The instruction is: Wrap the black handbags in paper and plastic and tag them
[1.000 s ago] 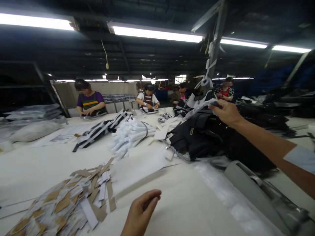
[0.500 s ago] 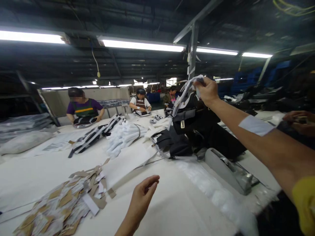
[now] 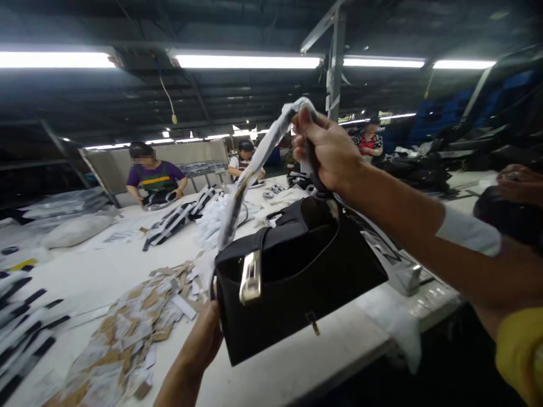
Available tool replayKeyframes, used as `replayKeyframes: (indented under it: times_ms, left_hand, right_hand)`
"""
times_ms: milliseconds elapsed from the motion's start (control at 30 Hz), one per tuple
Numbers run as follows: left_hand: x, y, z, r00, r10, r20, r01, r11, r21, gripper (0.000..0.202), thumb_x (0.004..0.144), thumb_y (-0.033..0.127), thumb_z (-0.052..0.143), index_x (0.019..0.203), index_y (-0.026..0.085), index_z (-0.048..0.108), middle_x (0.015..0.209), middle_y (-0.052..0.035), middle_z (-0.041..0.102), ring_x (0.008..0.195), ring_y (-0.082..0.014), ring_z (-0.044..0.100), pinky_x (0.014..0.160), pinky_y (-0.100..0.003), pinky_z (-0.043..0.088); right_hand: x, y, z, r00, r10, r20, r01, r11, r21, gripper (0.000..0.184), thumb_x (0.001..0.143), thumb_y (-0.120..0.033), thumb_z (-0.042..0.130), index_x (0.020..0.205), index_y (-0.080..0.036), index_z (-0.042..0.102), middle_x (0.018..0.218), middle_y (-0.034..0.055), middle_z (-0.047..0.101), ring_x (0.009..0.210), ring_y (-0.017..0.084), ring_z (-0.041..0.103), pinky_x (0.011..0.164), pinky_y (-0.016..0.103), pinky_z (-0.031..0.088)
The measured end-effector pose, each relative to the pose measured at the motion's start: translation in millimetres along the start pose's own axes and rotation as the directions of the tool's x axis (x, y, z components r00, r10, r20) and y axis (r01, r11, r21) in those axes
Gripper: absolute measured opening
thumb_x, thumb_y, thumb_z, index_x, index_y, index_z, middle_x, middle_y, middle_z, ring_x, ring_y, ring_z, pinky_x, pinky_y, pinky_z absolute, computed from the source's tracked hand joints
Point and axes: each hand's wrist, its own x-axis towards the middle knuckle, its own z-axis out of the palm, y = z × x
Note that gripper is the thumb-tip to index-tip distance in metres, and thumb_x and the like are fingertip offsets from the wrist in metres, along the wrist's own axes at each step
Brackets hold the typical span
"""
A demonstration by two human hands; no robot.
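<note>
A black handbag (image 3: 305, 282) with a gold metal clasp plate hangs tilted over the near side of the table, its top gaping. My right hand (image 3: 326, 144) is closed round its strap (image 3: 248, 181), which is wrapped in white tissue and arches above the bag. At the bag's left end, my left hand (image 3: 207, 333) grips the side; the thumb shows at the edge and the other fingers are hidden behind it.
Paper tags (image 3: 139, 316) lie heaped on the white table (image 3: 114, 265) at left. Beyond are black-and-white strips (image 3: 178, 220) and a white bundle (image 3: 212, 217). Several co-workers sit or stand farther back; another person's hand (image 3: 520, 181) shows at right. A padded wrap (image 3: 399, 316) drapes over the table edge.
My right hand has lifted the handbag by its strap off the pile and brought it nearer, to the left. My left hand, formerly free above the table, now holds the bag's left end.
</note>
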Motion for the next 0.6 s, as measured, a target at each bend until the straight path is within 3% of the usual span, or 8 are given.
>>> replayKeyframes:
  times_ms: [33,100,167,233,333,433,533,600]
  left_hand:
    - [-16.3,-1.6,0.5,0.994,-0.104,-0.017,0.103,0.994,-0.042,0.085,0.074,0.077,0.061,0.138,0.022,0.054,0.133,-0.0126,0.063,0.129,-0.0364,0.053,0.106,-0.047,0.047]
    - [-44.6,-5.5,3.6,0.944,-0.322,-0.076,0.312,0.942,-0.12,0.076,0.079,0.075,0.056,0.134,0.022,0.057,0.124,-0.0118,0.068,0.122,-0.0344,0.06,0.099,-0.046,0.053]
    - [-64.4,-10.1,2.7,0.866,-0.472,-0.162,0.455,0.88,-0.133,0.076,0.082,0.076,0.051,0.137,0.023,0.055,0.12,-0.0129,0.07,0.114,-0.0342,0.065,0.089,-0.048,0.057]
    - [-76.5,-16.9,-9.0,0.819,-0.524,-0.235,0.526,0.849,-0.06,0.078,0.083,0.076,0.049,0.143,0.025,0.047,0.124,-0.0137,0.068,0.109,-0.0345,0.067,0.079,-0.049,0.06]
    - [-88.9,-30.0,-45.1,0.844,-0.385,-0.373,0.502,0.813,0.296,0.082,0.084,0.073,0.05,0.151,0.029,0.033,0.141,-0.0143,0.056,0.119,-0.0342,0.061,0.076,-0.046,0.061]
    - [-97.9,-34.6,-75.9,0.911,-0.01,-0.412,0.34,0.584,0.737,0.074,0.09,0.066,0.047,0.15,0.023,0.036,0.146,-0.0148,0.051,0.133,-0.0324,0.05,0.098,-0.049,0.052]
    - [-94.4,-25.9,-73.7,0.956,0.251,-0.154,0.08,0.284,0.955,0.058,0.094,0.056,0.047,0.143,0.024,0.046,0.143,-0.0107,0.055,0.136,-0.0292,0.048,0.112,-0.051,0.039]
    - [-81.7,-19.8,-56.7,0.96,0.26,0.102,-0.136,0.116,0.984,0.053,0.096,0.051,0.05,0.143,0.027,0.047,0.147,-0.0087,0.051,0.138,-0.0269,0.045,0.114,-0.049,0.036]
  right_hand:
    - [-2.6,19.9,-1.0,0.998,0.041,-0.057,-0.042,0.999,-0.021,0.022,0.096,-0.039,0.06,0.084,-0.02,0.057,0.067,-0.007,0.054,0.052,0.004,0.051,0.052,0.015,0.05]
    - [-12.3,67.6,-4.6,0.986,0.105,-0.13,-0.131,0.967,-0.216,0.026,0.096,-0.045,0.058,0.088,-0.02,0.056,0.066,-0.0064,0.056,0.053,0.005,0.054,0.056,0.016,0.053]
    - [-31.3,116.1,-10.5,0.969,0.213,-0.124,-0.245,0.776,-0.581,0.031,0.1,-0.049,0.048,0.096,-0.02,0.058,0.071,-0.0025,0.063,0.062,0.008,0.062,0.064,0.02,0.056]
    - [-58.0,155.5,-20.1,0.944,0.32,-0.08,-0.281,0.651,-0.705,0.036,0.098,-0.049,0.05,0.095,-0.016,0.063,0.075,0.0034,0.069,0.073,0.015,0.068,0.071,0.027,0.057]
    - [-101.2,188.1,-41.7,0.895,0.445,0.028,-0.242,0.538,-0.808,0.036,0.085,-0.049,0.068,0.087,-0.013,0.071,0.084,0.0116,0.074,0.094,0.031,0.07,0.087,0.041,0.055]
    - [-140.6,192.0,-63.7,0.855,0.498,0.145,-0.136,0.483,-0.865,0.032,0.083,-0.04,0.07,0.101,-0.013,0.074,0.114,0.0169,0.072,0.12,0.036,0.06,0.107,0.048,0.042]
    - [-179.6,179.0,-76.7,0.781,0.489,0.388,0.08,0.539,-0.839,0.038,0.09,-0.038,0.061,0.122,-0.019,0.068,0.132,0.0099,0.064,0.129,0.027,0.054,0.114,0.04,0.037]
    - [-204.9,169.2,-80.6,0.672,0.441,0.595,0.298,0.574,-0.762,0.046,0.092,-0.044,0.059,0.133,-0.022,0.061,0.138,0.0076,0.06,0.132,0.025,0.051,0.116,0.042,0.035]
